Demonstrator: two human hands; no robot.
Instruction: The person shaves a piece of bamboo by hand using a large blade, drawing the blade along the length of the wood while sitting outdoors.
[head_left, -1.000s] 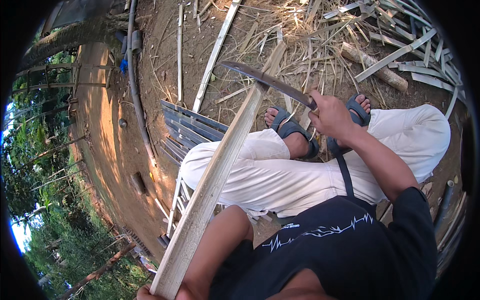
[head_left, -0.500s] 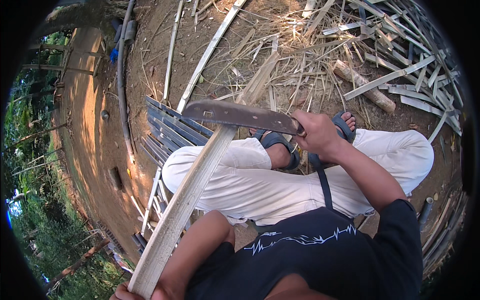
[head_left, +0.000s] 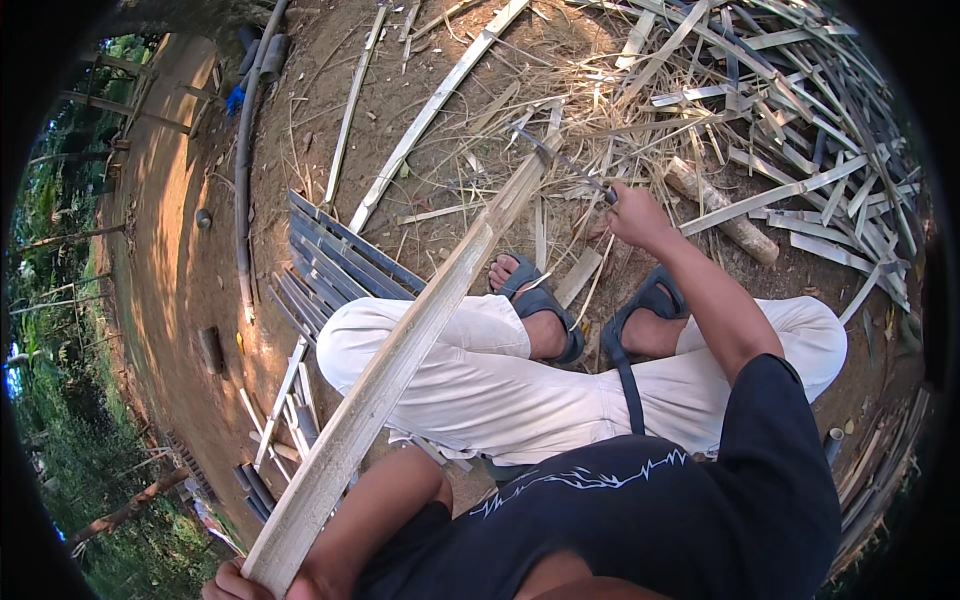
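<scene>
A long pale split bamboo strip slants from the lower left across my lap toward the ground ahead. My left hand is closed around its near end, partly cut off by the picture's lower edge. My right hand grips the handle of a machete. The blade, seen nearly edge-on, lies across the strip close to its far end, above the ground beyond my sandals. The strip's surface there looks rough; whether the edge bites into it I cannot tell.
Dark bamboo slats lie beside my left knee. A heap of cut strips covers the ground at the far right, with a short log near it. Shavings litter the soil ahead. A long pole lies at the left.
The machete has moved away from me along the strip toward its far end, its blade turning from broad side to nearly edge-on. My left hand keeps hold of the near end.
</scene>
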